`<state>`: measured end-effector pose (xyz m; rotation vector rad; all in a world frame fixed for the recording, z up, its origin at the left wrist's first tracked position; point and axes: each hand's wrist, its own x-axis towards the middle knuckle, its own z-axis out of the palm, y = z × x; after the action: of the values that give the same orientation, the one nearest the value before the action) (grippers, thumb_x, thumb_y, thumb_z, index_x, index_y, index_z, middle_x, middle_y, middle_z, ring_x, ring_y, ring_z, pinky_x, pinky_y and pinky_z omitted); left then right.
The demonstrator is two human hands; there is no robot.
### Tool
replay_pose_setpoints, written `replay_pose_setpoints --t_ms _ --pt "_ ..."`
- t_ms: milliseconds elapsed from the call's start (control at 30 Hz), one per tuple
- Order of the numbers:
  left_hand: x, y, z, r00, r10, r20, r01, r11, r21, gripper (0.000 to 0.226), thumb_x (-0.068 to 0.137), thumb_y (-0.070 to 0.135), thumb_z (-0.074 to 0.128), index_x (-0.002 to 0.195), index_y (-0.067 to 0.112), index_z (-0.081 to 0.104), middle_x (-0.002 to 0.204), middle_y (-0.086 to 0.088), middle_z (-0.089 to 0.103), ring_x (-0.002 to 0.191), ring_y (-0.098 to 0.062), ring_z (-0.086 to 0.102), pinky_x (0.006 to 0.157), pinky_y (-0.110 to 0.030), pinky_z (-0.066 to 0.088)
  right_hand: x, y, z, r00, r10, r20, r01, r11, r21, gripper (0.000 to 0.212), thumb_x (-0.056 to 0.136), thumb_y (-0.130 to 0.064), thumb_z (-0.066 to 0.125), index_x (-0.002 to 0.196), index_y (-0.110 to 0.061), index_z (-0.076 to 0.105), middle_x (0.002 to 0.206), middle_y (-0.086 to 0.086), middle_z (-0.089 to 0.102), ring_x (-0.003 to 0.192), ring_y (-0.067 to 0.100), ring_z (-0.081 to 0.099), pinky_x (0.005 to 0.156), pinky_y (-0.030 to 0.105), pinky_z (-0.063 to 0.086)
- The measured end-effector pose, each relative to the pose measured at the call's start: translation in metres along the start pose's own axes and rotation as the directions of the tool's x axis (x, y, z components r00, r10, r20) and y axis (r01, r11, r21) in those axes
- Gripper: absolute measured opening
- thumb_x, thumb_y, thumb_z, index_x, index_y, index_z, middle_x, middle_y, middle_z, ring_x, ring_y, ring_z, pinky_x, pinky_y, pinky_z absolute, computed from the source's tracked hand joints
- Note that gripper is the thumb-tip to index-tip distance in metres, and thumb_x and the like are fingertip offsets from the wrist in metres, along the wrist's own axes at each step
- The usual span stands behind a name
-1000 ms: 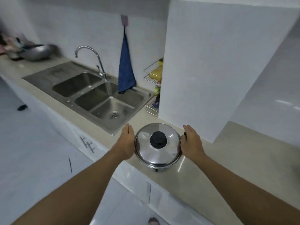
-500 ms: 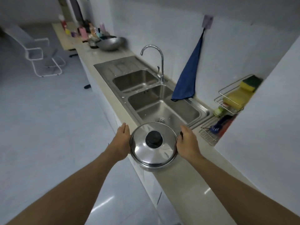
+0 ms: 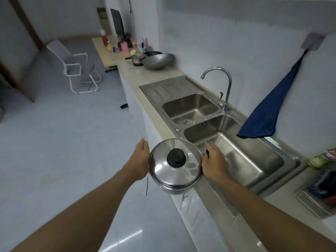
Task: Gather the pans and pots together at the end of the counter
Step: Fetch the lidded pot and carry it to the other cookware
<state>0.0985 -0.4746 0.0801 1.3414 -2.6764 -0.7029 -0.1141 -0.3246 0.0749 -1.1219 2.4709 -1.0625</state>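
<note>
A steel pot (image 3: 174, 180) with a domed lid and black knob hangs in the air over the counter's front edge, beside the near sink basin. My left hand (image 3: 141, 159) grips its left side handle and my right hand (image 3: 213, 160) grips the right one; the black handle tip shows by my right thumb. At the far end of the counter (image 3: 143, 75) sit a grey wok (image 3: 157, 60), a dark pan (image 3: 151, 53) behind it and a small pot (image 3: 137, 60) to its left.
A double steel sink (image 3: 205, 115) with a drainboard and a curved tap (image 3: 221, 86) fills the counter's middle. A blue towel (image 3: 269, 110) hangs on the wall. A wire rack (image 3: 318, 193) stands right. Bottles crowd a far table (image 3: 103, 51); a white chair (image 3: 76, 68) stands on the floor.
I have carried the pot left along the counter, from beside the white block past the sink's near corner. My view has turned toward the far end, where the wok and pans sit.
</note>
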Motion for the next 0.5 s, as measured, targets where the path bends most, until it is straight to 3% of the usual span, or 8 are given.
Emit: replay_pose_setpoints --t_ms 200,367,500 --pt "0.046 -0.047 -0.030 1.000 -0.005 0.008 0.005 1.000 -0.004 0.083 0.098 0.003 0.053 0.154 -0.001 -0.009 0.164 -0.015 -0.014 0.152 -0.027 -0.008 0.120 -0.032 0.004 0.051 -0.039 0.042 0.998 0.005 0.067 -0.007 1.000 0.021 0.047 0.099 -0.005 0.045 0.146 -0.006 0.044 0.157 0.010 0.036 0.146 0.025 0.031 0.120 0.037 0.024" --pt "0.103 -0.075 -0.051 1.000 -0.024 0.001 0.024 1.000 -0.009 0.090 0.095 0.002 0.059 0.154 0.000 -0.007 0.164 -0.016 -0.013 0.152 -0.028 -0.008 0.121 -0.034 0.006 0.112 -0.064 0.072 0.995 -0.069 0.069 0.067 0.997 0.024 0.040 0.094 0.003 0.045 0.133 0.002 0.056 0.141 0.015 0.052 0.132 0.031 0.047 0.114 0.038 0.035" --pt "0.157 -0.097 -0.071 0.999 -0.051 -0.009 0.051 0.999 0.003 0.088 0.096 0.003 0.058 0.154 0.000 -0.008 0.164 -0.015 -0.015 0.152 -0.028 -0.010 0.122 -0.036 0.006 0.174 -0.084 0.102 0.993 -0.079 0.086 0.077 0.997 0.031 0.038 0.095 0.003 0.047 0.132 0.003 0.055 0.141 0.017 0.052 0.133 0.033 0.045 0.112 0.045 0.036"
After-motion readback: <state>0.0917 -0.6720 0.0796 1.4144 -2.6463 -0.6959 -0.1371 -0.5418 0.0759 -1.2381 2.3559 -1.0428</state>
